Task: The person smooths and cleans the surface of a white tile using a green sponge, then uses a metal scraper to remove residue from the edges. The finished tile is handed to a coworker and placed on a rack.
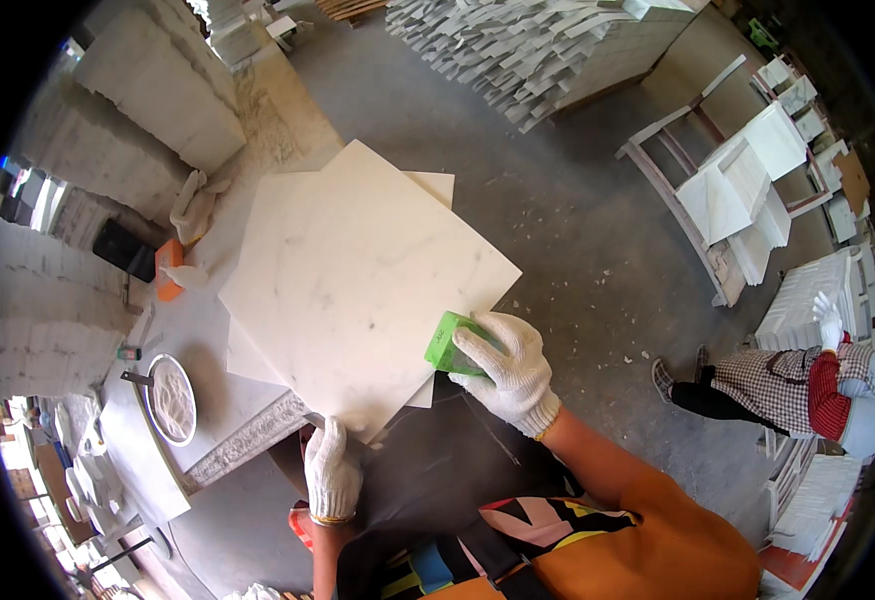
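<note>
A large square white marble tile (pixel 368 250) lies turned at an angle on top of other white slabs (pixel 263 205) on a workbench. My right hand (pixel 508 372), in a white knitted glove, is closed around a green block (pixel 444 342) that looks like a hand sanding pad. The block rests against the tile's right-hand edge, near its lower corner. My left hand (pixel 333 475), gloved the same way, is at the tile's near edge with its fingers curled around it. Part of those fingers is hidden.
On the bench's left stand a round bowl of white paste (pixel 172 400) with a dark-handled tool, an orange box (pixel 169 270) and a black object (pixel 124 250). Tall stone slabs (pixel 163 85) line the far left. Stacked strips (pixel 528 50) and a rack (pixel 703 185) stand beyond. A person (pixel 808 385) is at right.
</note>
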A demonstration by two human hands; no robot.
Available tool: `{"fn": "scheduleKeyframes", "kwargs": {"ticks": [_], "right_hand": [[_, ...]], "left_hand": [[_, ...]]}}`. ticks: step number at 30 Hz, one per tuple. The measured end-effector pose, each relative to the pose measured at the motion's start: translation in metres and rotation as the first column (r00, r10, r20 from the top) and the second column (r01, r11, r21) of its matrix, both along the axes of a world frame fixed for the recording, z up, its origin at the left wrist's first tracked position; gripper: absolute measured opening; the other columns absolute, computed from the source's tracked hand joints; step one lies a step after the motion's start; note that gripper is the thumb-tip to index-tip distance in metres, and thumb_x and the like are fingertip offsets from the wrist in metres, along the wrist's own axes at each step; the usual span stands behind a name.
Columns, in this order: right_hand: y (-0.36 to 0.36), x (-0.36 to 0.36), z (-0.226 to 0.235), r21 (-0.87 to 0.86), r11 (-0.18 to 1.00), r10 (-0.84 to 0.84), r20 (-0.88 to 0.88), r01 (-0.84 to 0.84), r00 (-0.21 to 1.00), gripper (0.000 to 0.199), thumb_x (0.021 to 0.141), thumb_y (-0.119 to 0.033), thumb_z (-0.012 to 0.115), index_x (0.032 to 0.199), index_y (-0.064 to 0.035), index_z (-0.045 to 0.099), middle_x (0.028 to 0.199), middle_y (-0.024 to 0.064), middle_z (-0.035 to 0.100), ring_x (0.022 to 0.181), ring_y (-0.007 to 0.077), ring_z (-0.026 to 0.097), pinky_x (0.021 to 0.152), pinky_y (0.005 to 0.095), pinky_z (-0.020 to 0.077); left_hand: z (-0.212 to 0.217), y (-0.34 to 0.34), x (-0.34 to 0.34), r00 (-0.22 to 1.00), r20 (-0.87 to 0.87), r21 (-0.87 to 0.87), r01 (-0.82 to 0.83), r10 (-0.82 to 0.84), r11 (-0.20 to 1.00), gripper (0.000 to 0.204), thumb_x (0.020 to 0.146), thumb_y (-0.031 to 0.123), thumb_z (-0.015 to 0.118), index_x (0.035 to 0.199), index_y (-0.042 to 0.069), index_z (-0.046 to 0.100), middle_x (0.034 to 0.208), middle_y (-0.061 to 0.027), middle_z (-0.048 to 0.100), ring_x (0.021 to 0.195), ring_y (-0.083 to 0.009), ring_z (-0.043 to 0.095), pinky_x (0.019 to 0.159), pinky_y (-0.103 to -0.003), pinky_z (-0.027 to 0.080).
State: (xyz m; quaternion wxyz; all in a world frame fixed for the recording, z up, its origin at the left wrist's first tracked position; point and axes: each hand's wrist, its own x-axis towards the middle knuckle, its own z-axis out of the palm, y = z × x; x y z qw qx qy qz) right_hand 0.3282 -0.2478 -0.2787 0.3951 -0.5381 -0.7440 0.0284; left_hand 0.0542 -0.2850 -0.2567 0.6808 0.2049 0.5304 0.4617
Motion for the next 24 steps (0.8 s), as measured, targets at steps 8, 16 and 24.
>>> {"fn": "scheduleKeyframes", "kwargs": {"ticks": [8, 16, 24], "right_hand": [[0.082, 0.118, 0.014, -0.469, 0.876, -0.317, -0.735, -0.112, 0.599, 0.065, 0.087, -0.026, 0.073, 0.145, -0.0048, 0.052, 0.142, 0.0104, 0.056, 0.127, 0.0192, 0.053, 0.106, 0.0333, 0.0414], [0.112, 0.081, 0.009, -0.521, 0.712, -0.248, -0.814, -0.471, 0.525, 0.066, 0.087, -0.031, 0.07, 0.143, 0.0001, 0.051, 0.132, 0.0077, 0.06, 0.121, 0.0169, 0.053, 0.102, 0.0292, 0.0412], [0.082, 0.085, 0.039, -0.565, 0.702, -0.339, -0.8, -0.434, 0.495, 0.063, 0.087, -0.032, 0.07, 0.141, -0.0031, 0.055, 0.126, 0.0041, 0.063, 0.106, 0.0108, 0.057, 0.08, 0.0263, 0.0481]], "left_hand": [[-0.005, -0.003, -0.012, 0.994, 0.098, 0.001, 0.038, -0.038, 0.999, 0.033, 0.102, 0.031, 0.056, 0.107, -0.001, 0.062, 0.11, -0.0155, 0.065, 0.095, -0.0327, 0.067, 0.084, -0.045, 0.055], [-0.001, 0.003, -0.002, 1.0, 0.021, -0.01, 0.004, -0.003, 1.0, 0.038, 0.102, 0.039, 0.057, 0.103, 0.001, 0.061, 0.106, -0.0143, 0.065, 0.092, -0.0313, 0.066, 0.076, -0.041, 0.054], [-0.001, 0.001, -0.004, 1.0, 0.01, -0.008, 0.028, -0.028, 1.0, 0.041, 0.101, 0.043, 0.058, 0.1, 0.002, 0.061, 0.106, -0.0131, 0.065, 0.09, -0.0295, 0.065, 0.074, -0.039, 0.054]]}}
